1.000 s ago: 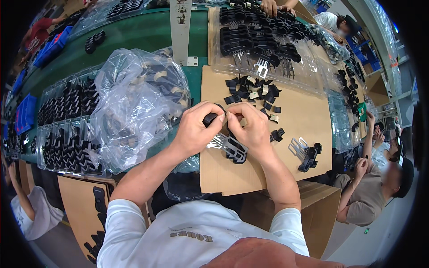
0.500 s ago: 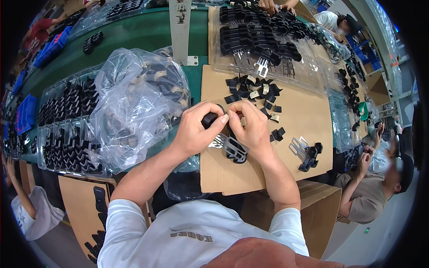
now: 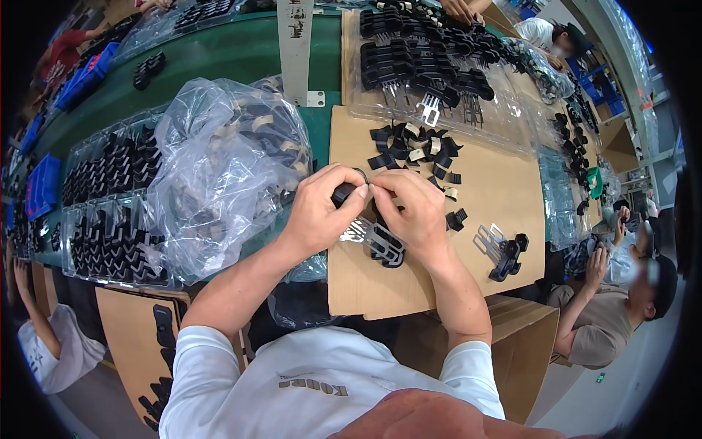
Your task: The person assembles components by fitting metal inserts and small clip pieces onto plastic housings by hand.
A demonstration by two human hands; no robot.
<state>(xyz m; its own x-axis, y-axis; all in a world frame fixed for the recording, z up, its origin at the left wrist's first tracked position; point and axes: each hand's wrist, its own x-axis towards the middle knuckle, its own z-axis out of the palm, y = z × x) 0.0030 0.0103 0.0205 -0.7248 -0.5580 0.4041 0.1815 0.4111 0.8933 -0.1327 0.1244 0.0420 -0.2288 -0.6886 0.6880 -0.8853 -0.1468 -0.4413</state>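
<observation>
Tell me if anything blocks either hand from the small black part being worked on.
Nothing visible does. The left hand and right hand both pinch the small black part directly, above the cardboard sheet. The finished black clip lies beneath the hands.

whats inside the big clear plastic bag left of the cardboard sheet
The clear plastic bag holds loose black clips, some with beige tabs. Crinkles and glare blur them, so their number and what lies at the bottom cannot be seen.

A crumpled clear plastic bag [image 3: 227, 168] lies beside trays of black parts [image 3: 102, 212].
</observation>
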